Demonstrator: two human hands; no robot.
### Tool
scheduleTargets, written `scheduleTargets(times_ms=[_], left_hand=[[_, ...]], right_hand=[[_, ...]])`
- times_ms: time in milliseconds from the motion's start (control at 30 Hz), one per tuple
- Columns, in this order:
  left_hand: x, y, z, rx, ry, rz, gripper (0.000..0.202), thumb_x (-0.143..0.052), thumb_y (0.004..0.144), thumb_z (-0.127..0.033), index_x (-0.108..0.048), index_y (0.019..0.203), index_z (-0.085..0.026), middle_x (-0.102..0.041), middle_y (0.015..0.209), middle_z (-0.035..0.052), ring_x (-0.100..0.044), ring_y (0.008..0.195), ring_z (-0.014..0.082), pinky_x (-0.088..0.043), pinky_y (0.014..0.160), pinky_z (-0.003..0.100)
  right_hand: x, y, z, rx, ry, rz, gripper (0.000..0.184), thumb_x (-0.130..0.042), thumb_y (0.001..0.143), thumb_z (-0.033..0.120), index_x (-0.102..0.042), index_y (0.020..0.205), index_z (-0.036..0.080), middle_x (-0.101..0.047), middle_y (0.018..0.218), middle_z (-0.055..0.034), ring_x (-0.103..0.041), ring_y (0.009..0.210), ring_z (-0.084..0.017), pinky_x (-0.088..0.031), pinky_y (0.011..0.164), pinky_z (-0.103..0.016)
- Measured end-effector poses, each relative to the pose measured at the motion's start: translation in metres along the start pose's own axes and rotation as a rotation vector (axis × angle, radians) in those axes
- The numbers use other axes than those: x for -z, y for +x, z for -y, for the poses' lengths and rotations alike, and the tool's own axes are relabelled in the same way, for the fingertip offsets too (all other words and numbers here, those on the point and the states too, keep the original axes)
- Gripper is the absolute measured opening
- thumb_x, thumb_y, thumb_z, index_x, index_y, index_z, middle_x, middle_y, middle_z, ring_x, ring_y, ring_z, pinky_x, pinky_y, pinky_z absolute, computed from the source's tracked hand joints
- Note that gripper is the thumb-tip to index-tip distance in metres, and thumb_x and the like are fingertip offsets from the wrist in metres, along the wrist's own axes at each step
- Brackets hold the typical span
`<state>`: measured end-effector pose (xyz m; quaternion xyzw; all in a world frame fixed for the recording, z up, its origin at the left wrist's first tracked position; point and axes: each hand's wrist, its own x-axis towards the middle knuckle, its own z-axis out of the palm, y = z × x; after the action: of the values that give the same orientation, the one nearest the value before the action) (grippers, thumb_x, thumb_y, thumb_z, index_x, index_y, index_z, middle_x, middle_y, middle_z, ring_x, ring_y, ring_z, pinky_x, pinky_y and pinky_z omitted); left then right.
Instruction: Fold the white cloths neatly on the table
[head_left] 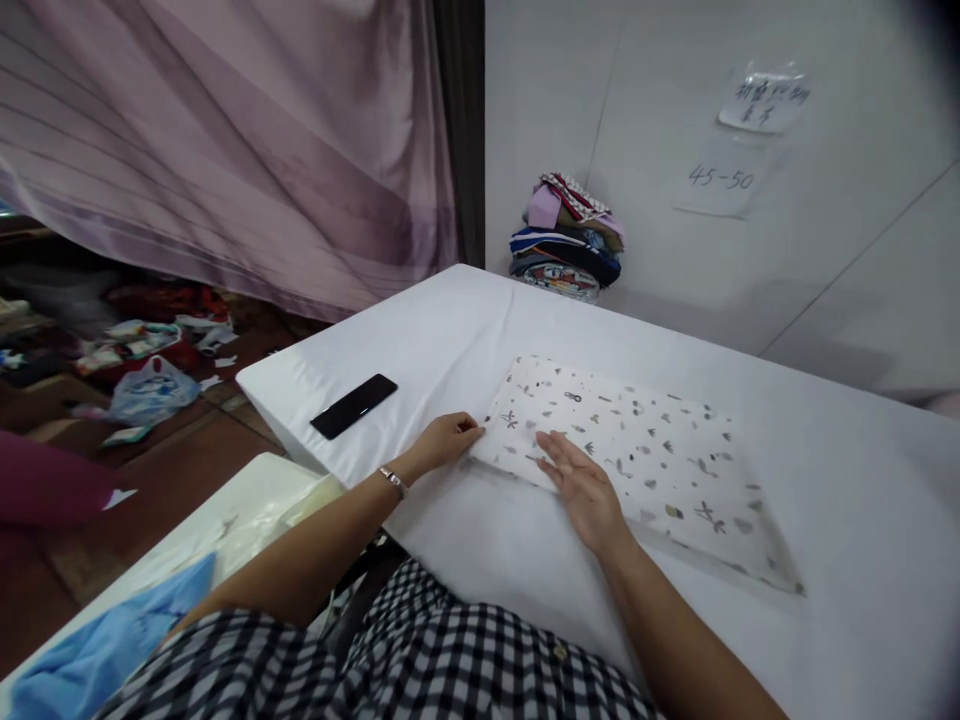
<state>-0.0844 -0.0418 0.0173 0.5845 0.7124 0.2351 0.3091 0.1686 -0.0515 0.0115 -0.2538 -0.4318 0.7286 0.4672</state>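
Observation:
A white cloth with small printed motifs (630,440) lies folded into a flat rectangle on the white-covered table (450,330). At its near left corner, my left hand (448,440) is closed, with thumb and fingertips pinching the edge. Over the left part of the cloth's near edge is my right hand (585,488), its fingers stretched out; whether the palm presses on the fabric is hard to tell. A black phone (354,406) rests to the left of my left hand, apart from it.
Folded clothes (568,240) are stacked behind the table's far edge, by the wall. A pink curtain (300,140) hangs at the left. Near my left arm, a lower surface holds blue fabric (112,640). Plastic bags (156,390) lie on the floor.

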Motion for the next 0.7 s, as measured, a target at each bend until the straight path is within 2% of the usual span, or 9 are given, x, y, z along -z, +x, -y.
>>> scheduleTargets(times_ms=[167, 400, 567, 700], left_hand=[[-0.005, -0.018, -0.001, -0.021, 0.028, -0.028, 0.039, -0.053, 0.074, -0.053, -0.061, 0.091, -0.019, -0.065, 0.082, 0.0028, -0.057, 0.071, 0.0172, -0.040, 0.064, 0.027], [-0.005, -0.026, -0.003, -0.016, 0.118, -0.023, 0.035, -0.052, 0.075, -0.050, -0.059, 0.090, -0.019, -0.063, 0.082, 0.0026, -0.056, 0.072, 0.0180, -0.038, 0.065, 0.028], [-0.005, -0.030, -0.006, -0.027, 0.154, -0.033, 0.031, -0.051, 0.076, -0.048, -0.059, 0.084, -0.019, -0.062, 0.078, 0.0018, -0.055, 0.069, 0.0172, -0.037, 0.063, 0.027], [-0.005, -0.033, -0.006, -0.013, 0.157, -0.039, 0.033, -0.052, 0.075, -0.048, -0.059, 0.089, -0.019, -0.063, 0.082, 0.0027, -0.056, 0.072, 0.0180, -0.038, 0.064, 0.028]], right_hand=[[-0.009, -0.003, 0.005, 0.006, 0.038, 0.047, 0.036, -0.064, 0.078, 0.039, -0.064, 0.112, 0.028, -0.059, 0.123, -0.0069, -0.044, 0.124, -0.026, -0.034, 0.102, -0.048], [-0.013, -0.004, 0.006, -0.016, -0.017, -0.083, 0.025, -0.068, 0.075, 0.036, -0.070, 0.097, 0.024, -0.069, 0.102, -0.0059, -0.059, 0.104, -0.024, -0.044, 0.091, -0.044], [-0.014, -0.005, 0.006, -0.008, -0.061, -0.110, 0.020, -0.068, 0.075, 0.035, -0.071, 0.089, 0.022, -0.071, 0.091, -0.0060, -0.063, 0.094, -0.022, -0.046, 0.084, -0.039], [-0.015, -0.005, 0.005, -0.009, -0.100, -0.117, 0.017, -0.069, 0.074, 0.035, -0.071, 0.083, 0.021, -0.072, 0.086, -0.0057, -0.064, 0.089, -0.021, -0.047, 0.081, -0.036]])
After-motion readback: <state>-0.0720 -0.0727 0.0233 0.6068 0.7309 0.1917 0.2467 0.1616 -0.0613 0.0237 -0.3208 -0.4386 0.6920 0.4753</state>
